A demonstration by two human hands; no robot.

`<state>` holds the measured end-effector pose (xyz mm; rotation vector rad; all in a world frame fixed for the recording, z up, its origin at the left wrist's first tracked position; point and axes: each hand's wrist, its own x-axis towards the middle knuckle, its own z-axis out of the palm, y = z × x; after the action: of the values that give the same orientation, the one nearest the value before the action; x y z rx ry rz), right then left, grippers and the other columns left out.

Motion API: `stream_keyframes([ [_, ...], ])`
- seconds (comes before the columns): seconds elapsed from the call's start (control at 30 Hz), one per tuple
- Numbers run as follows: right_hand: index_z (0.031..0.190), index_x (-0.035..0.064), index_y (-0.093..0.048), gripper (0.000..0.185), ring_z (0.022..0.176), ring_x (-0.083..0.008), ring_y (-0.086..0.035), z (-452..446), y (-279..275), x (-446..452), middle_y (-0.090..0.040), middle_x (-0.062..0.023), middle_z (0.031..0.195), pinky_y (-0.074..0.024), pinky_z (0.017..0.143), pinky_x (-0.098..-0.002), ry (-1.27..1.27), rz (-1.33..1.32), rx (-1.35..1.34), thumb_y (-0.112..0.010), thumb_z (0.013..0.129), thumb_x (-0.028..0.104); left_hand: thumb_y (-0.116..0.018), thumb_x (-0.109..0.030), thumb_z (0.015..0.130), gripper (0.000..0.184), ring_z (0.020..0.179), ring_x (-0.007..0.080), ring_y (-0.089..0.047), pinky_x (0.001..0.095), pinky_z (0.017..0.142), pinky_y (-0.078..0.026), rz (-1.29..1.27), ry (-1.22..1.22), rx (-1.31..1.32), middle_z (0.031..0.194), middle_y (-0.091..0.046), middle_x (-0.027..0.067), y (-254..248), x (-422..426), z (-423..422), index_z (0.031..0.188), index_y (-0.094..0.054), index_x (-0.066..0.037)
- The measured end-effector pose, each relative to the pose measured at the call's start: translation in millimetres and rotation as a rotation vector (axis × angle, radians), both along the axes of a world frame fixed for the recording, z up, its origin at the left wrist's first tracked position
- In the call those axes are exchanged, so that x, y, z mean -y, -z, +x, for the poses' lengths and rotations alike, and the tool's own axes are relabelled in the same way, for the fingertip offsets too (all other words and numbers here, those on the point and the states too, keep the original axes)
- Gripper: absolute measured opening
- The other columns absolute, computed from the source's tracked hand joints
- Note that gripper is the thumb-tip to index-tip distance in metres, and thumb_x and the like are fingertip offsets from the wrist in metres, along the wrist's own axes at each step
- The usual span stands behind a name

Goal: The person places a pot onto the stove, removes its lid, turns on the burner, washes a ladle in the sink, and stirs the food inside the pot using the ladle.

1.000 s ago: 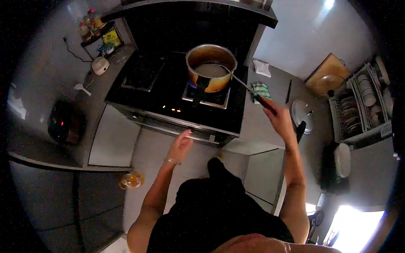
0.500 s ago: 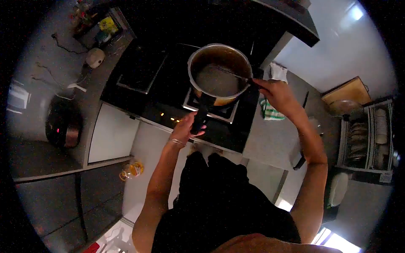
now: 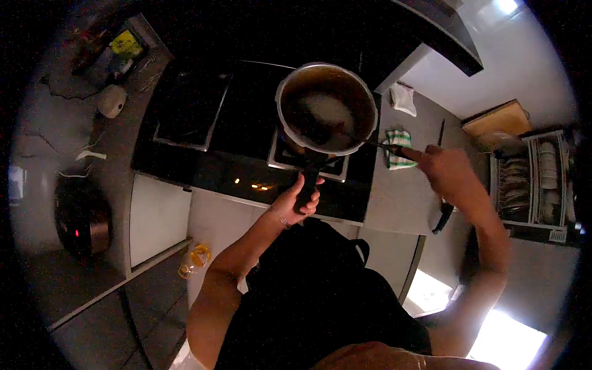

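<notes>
A deep metal pot (image 3: 369, 102), brown inside with a pale patch at its bottom, sits over the front burner of the black stove (image 3: 246, 139). My left hand (image 3: 297, 201) is wrapped round the pot's black side handle (image 3: 311, 176). In my right hand (image 3: 450, 176) is a long-handled cooking utensil (image 3: 385, 147) with a dark grip. It crosses the pot's right rim. Its head is inside the pot, too dark to make out. The right hand is slightly blurred, above the counter to the right of the stove.
A green-and-white checked cloth (image 3: 399, 140) and a white cloth (image 3: 403, 98) lie on the right counter, near a black-handled knife (image 3: 443, 217). A dish rack (image 3: 530, 185) and cutting board (image 3: 498, 118) stand farther right. A rice cooker (image 3: 83, 216) is at left.
My right hand has moved right and toward me, drawing the utensil farther out across the rim. My left hand keeps its hold on the handle. The whole view has shifted slightly.
</notes>
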<state>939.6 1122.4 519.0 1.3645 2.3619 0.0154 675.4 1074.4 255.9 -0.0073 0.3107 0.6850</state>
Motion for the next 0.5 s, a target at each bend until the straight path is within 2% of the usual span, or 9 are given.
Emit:
stream_keyframes([
  [0.17,0.125,0.0223,-0.048,0.054,0.07,-0.0312,-0.061,6,-6,-15,-0.06,-0.0147,0.079,-0.0497,0.058,-0.0419,-0.027,0.075,-0.032,-0.052,0.075,0.002,-0.04,-0.051,0.089,0.053,0.052,0.0095,-0.04,0.0204,0.044,-0.031,0.001,0.035,-0.04,0.069,-0.048,0.0032,-6,-2,-4,0.116,-0.045,-0.006],
  [0.27,0.125,0.0197,-0.048,0.053,0.068,-0.0315,-0.061,-17,13,-38,-0.06,-0.015,0.076,-0.0496,0.057,-0.0419,-0.057,0.114,-0.08,-0.053,0.075,0.003,-0.04,-0.051,0.089,0.053,0.052,0.0097,-0.04,0.0205,0.044,-0.031,-0.013,0.043,-0.016,0.069,-0.048,0.0032,-4,-3,-5,0.115,-0.046,-0.006],
  [0.37,0.123,0.0185,-0.051,0.042,0.069,-0.0303,-0.061,-36,32,-62,-0.061,-0.0154,0.079,-0.0486,0.059,-0.0404,-0.099,0.134,-0.069,-0.054,0.081,0.012,-0.04,-0.05,0.089,0.052,0.052,0.0099,-0.04,0.0205,0.044,-0.031,0.0,0.034,-0.028,0.069,-0.048,0.0033,-5,-3,-5,0.115,-0.046,-0.005],
  [0.5,0.123,0.018,-0.051,0.043,0.069,-0.0303,-0.062,-45,39,-70,-0.062,-0.0149,0.078,-0.0489,0.058,-0.0396,-0.112,0.178,0.029,-0.053,0.081,0.01,-0.04,-0.05,0.089,0.052,0.053,0.0101,-0.04,0.0207,0.044,-0.031,-0.01,0.027,-0.038,0.069,-0.048,0.0033,-4,-2,-5,0.116,-0.046,-0.005],
])
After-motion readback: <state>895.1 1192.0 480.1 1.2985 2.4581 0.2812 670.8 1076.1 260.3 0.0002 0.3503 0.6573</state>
